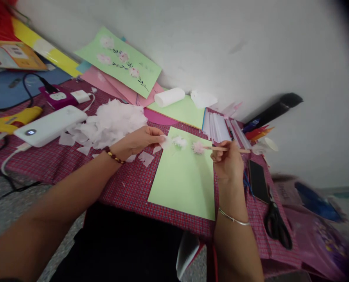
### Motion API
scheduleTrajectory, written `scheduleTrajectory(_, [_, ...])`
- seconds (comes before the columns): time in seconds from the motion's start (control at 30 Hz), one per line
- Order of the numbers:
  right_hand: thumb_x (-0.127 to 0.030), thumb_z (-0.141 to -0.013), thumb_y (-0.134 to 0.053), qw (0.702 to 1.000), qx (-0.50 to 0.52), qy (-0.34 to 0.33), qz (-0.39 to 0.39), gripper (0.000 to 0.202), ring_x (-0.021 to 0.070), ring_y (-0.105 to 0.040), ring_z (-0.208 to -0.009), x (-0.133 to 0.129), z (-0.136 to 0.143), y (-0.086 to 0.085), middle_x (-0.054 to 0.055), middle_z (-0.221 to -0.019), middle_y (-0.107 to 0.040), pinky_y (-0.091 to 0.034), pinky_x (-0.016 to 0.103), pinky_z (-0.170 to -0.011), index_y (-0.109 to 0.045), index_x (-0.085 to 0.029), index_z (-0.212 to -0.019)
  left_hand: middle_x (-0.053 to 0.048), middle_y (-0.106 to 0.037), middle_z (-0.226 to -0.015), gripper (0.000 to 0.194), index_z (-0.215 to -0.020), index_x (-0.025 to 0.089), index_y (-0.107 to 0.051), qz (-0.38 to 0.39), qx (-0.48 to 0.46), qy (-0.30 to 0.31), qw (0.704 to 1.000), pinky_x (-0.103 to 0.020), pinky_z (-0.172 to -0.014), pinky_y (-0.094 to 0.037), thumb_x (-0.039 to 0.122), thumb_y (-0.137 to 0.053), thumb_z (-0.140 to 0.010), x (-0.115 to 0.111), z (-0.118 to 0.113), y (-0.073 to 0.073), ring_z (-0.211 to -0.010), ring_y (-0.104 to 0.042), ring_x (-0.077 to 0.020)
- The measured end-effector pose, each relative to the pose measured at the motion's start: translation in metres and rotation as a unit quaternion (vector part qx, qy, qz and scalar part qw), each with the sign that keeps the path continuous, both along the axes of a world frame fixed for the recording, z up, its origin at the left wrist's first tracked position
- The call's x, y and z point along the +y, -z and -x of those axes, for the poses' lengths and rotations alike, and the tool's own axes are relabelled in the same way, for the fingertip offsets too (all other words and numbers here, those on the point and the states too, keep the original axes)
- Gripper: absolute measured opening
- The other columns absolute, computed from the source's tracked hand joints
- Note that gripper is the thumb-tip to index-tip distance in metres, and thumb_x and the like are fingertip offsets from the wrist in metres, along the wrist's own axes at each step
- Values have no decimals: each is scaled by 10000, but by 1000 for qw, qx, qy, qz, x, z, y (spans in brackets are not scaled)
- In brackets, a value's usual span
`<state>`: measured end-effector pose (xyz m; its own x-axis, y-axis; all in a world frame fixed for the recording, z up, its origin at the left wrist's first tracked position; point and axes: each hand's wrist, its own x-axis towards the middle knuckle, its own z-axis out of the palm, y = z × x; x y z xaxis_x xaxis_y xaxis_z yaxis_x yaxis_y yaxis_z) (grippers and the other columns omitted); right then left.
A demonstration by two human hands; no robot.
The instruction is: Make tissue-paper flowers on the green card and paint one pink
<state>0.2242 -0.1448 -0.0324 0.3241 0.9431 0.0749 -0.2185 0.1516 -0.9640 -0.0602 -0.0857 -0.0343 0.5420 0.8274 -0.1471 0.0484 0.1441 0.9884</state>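
A light green sheet [182, 180] lies on the checked tablecloth with a white tissue flower [179, 142] and a pink tissue flower [197, 147] near its top. My left hand [148, 140] pinches a small piece of white tissue paper [163, 142] at the sheet's left edge. My right hand [229, 156] is closed around a thin wooden stick [220, 148], whose tip points at the pink flower; whether it touches the flower I cannot tell. Beyond my left hand is a heap of torn white tissue pieces [116, 119], with loose scraps [146, 158] nearer the sheet.
A finished flower card [127, 66] leans at the back beside a white tissue roll [170, 97]. On the left are a white power bank [51, 125] and a yellow glue gun [14, 118]. A phone [258, 181] and black scissors [277, 225] lie on the right.
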Motion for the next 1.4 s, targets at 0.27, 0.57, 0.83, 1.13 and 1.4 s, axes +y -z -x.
scheduleTrajectory(0.27, [-438,-778,-708,995,-81,-49,27,276,87,-539,-553,3,27,26,-7,-713,-656,-418,222,-530,-624,-190,-863,21,-521,-580,132,-667,165,-566,-60,89,27,994,-203,-513,-336,237,-595,-775,2,4,-6,-524,-453,-79])
scheduleTrajectory(0.57, [-432,-768,-709,994,-106,-37,17,264,125,-586,-629,14,25,47,-1,-707,-652,-465,264,-626,-642,-187,-838,46,-483,-508,174,-799,163,-723,-133,195,173,956,-223,-449,-188,258,-624,-691,34,-13,-21,-441,-312,-69])
scheduleTrajectory(0.83, [-444,-714,-744,999,16,-26,24,293,101,-548,-586,11,24,32,-15,-646,-609,-446,230,-574,-610,-194,-785,41,-545,-564,193,-839,153,-743,-79,129,145,978,-204,-474,-223,271,-647,-720,32,-26,0,-495,-348,-63])
scheduleTrajectory(1.13, [-497,-795,-655,996,-48,-53,54,337,64,-321,-420,-5,45,18,-65,-557,-414,-305,209,-385,-528,-210,-673,3,-657,-696,194,-895,168,-738,-20,83,98,992,-208,-534,-344,273,-657,-754,28,-23,7,-552,-484,-79])
scheduleTrajectory(1.4, [-409,-702,-746,973,-150,-153,88,267,56,-258,-436,-7,69,22,-83,-503,-373,-181,223,-406,-590,-192,-686,31,-621,-714,245,-976,179,-696,-95,96,146,980,-207,-543,-323,343,-639,-803,15,-29,-2,-570,-461,-75])
